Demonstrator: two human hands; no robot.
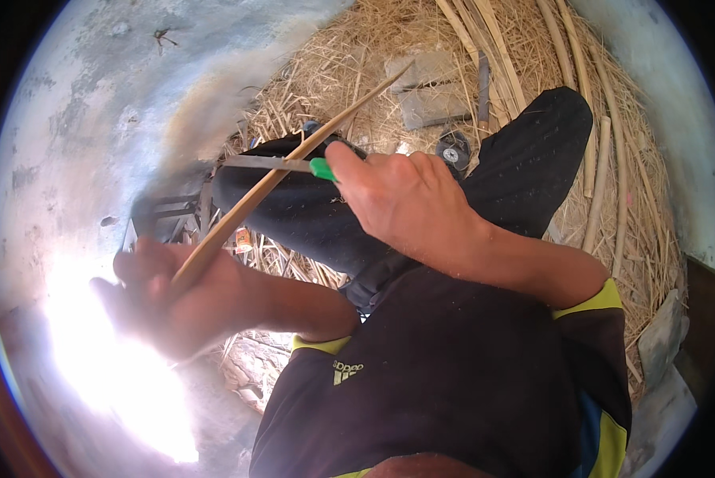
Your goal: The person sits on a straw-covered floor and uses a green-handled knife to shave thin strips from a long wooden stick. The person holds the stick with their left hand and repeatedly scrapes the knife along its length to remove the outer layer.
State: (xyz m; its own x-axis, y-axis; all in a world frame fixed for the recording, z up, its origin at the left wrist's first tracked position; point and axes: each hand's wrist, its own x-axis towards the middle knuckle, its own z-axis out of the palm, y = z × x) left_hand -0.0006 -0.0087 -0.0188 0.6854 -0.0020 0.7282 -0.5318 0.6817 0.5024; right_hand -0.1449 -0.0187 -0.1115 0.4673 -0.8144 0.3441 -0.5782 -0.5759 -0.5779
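Observation:
My left hand (pixel 166 299) grips the near end of a long thin bamboo strip (pixel 290 155) that slants up and to the right across my lap. My right hand (pixel 401 199) is closed on the green handle of a knife (pixel 282 164). The flat grey blade points left and lies against the strip about midway along it. Both hands are above my legs in dark trousers (pixel 525 151). Bright sun glare washes out the ground around my left hand.
Dry straw and shavings (pixel 373 48) cover the ground ahead. Several long bamboo poles (pixel 604 159) lie on the right. Flat grey stone slabs (pixel 433 103) and a small round dark object (pixel 453 150) sit past my knees. A pale concrete floor (pixel 95 103) spreads to the left.

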